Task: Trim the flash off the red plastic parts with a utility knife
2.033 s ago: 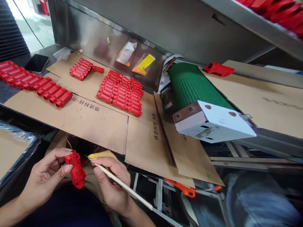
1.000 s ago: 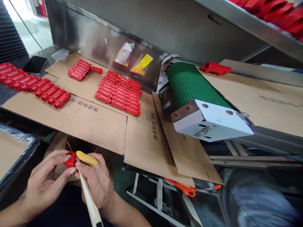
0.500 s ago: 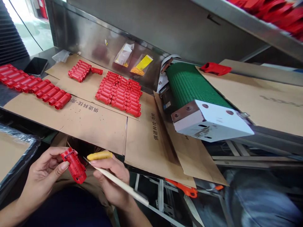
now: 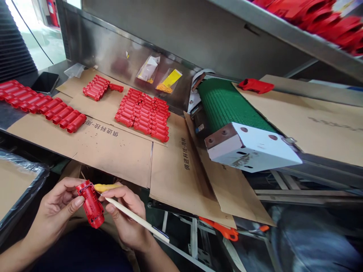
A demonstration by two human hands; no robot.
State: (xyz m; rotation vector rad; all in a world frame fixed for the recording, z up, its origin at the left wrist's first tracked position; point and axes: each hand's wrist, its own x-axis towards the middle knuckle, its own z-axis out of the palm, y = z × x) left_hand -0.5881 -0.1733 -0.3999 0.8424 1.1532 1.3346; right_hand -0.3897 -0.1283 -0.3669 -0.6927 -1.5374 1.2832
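Note:
My left hand (image 4: 58,207) grips a red plastic tubular part (image 4: 93,207) between thumb and fingers, tilted in front of my lap. In my right hand (image 4: 126,215) is a slim cream-handled tool (image 4: 136,219), held like a pen, its thin dark tip pointing at the upper right side of the part. Whether the tip touches the plastic cannot be made out. A yellow cover, like a finger cot (image 4: 106,187), sits on one right finger, close against the part's upper end.
Red parts stand in rows on the cardboard: a long row (image 4: 42,104), a small group (image 4: 96,87) and a larger block (image 4: 143,115). A green conveyor belt (image 4: 232,105) with a white end bracket (image 4: 252,147) is to the right. Orange-handled scissors (image 4: 224,228) lie below the table edge.
My right hand has moved left, bringing the tool and the yellow-covered finger up to the red part. The part has shifted slightly right and down in view.

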